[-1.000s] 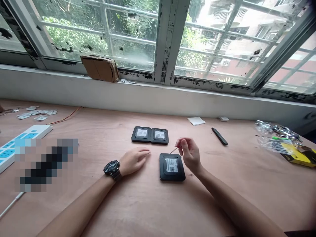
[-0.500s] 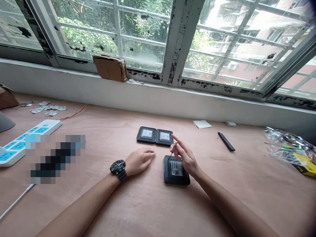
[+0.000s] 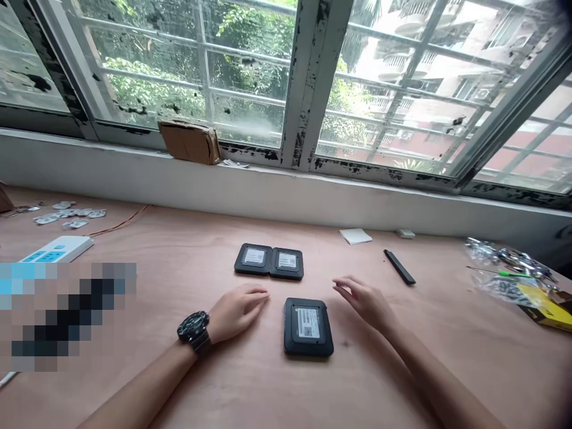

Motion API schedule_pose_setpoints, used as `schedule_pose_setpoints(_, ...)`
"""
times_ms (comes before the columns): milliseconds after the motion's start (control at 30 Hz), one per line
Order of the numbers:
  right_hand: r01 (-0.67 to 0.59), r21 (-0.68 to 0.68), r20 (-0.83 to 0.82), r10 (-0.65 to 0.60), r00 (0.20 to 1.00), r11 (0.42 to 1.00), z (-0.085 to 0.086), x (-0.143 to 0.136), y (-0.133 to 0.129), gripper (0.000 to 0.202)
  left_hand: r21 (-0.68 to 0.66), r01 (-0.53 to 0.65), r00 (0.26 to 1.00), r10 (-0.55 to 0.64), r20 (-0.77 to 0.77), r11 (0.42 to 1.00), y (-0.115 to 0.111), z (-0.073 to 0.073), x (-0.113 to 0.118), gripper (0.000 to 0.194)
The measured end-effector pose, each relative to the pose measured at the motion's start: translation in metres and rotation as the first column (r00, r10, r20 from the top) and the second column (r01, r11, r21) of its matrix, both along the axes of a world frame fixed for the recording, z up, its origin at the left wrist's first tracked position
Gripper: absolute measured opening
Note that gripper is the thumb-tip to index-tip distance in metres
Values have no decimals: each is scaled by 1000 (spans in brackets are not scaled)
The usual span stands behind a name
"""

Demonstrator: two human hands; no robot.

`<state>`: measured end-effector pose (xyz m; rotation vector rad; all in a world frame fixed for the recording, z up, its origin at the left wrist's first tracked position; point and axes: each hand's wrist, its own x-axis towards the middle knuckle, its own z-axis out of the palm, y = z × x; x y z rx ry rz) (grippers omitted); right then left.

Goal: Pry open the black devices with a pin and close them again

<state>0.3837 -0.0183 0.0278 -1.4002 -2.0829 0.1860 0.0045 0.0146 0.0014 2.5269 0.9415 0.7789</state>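
The labelled case (image 3: 308,348) is black, the tabletop (image 3: 214,387) seemingly pinkish-brown with faint grain.

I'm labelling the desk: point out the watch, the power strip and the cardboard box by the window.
watch (image 3: 193,326), head view, dial
power strip (image 3: 67,245), head view, far end
cardboard box (image 3: 186,142), head view, front

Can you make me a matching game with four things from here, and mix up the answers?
Things:
1. Watch
2. Cardboard box
3. Front black case
4. Power strip

Clues:
A. White and blue
B. By the window
C. On the wrist of the left hand
D. Shows a white label

Right pairs: 1-C, 2-B, 3-D, 4-A
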Motion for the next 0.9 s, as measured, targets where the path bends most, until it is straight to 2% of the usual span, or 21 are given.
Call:
schedule_pose_setpoints(100,51,-40,98,-46,994,998,-18,16,2,29,1,-2,1000,2,-15,1000,1,0,0,31)
schedule_pose_setpoints(200,69,-65,114,-61,992,996,-25,13,4,30,-7,-17,999,17,-32,1000,1,0,0,32)
schedule_pose_setpoints(367,79,-34,71,-77,995,996,-21,-1,0,30,-20,-27,999,27,-35,999,1,1,1,32)
schedule_pose_setpoints(567,-27,-63,-89,21,996,998,-17,-8,-6,31,-20,-16,998,14,-58,1000,-7,5,5,36)
schedule_pose_setpoints(633,-68,-71,-101,61,993,995,-14,-12,-9,31,-21,5,998,-6,-65,1000,-14,5,11,49)
schedule_pose_setpoints(800,-149,-129,-76,140,987,980,-8,-33,-19,42,-16,90,995,-91,-50,996,-34,3,39,121)
schedule_pose_setpoints(833,-150,-145,-69,141,988,978,-8,-38,-21,43,-17,97,994,-97,-48,995,-36,3,44,126)
schedule_pose_setpoints(900,-134,-179,-68,123,990,975,-8,-46,-23,38,-26,86,995,-87,-45,996,-39,2,52,125)
